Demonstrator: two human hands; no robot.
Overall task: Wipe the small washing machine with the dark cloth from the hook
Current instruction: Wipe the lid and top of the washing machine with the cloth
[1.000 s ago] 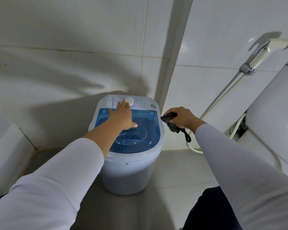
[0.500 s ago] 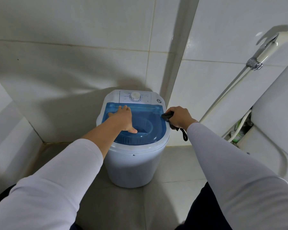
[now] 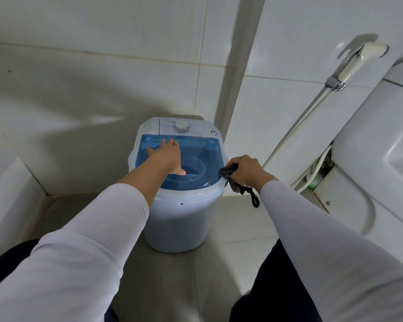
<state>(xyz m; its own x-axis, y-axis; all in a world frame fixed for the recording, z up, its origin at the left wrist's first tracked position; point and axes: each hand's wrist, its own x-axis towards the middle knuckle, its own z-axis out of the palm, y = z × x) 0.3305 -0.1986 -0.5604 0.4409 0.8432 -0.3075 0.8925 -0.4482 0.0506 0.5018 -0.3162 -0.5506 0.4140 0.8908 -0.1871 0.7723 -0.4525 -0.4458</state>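
Note:
The small washing machine (image 3: 179, 219) stands on the floor in the tiled corner, white with a clear blue lid (image 3: 203, 152) and a white dial (image 3: 181, 127) at its back. My left hand (image 3: 166, 156) rests flat on the lid with straight fingers pointing away from me. My right hand (image 3: 246, 170) grips the dark cloth (image 3: 229, 171) and presses it against the lid's right edge. A dark loop of the cloth (image 3: 255, 201) dangles below my wrist.
A toilet (image 3: 370, 163) fills the right side. A bidet sprayer (image 3: 349, 66) hangs on the right wall, its hose (image 3: 296, 126) running down behind the machine. Tiled walls meet right behind the machine. Grey floor tiles (image 3: 237, 219) lie in front.
My right hand has brought the cloth from beside the machine onto the lid's right edge. My left hand has slid back from the dial toward the lid's middle.

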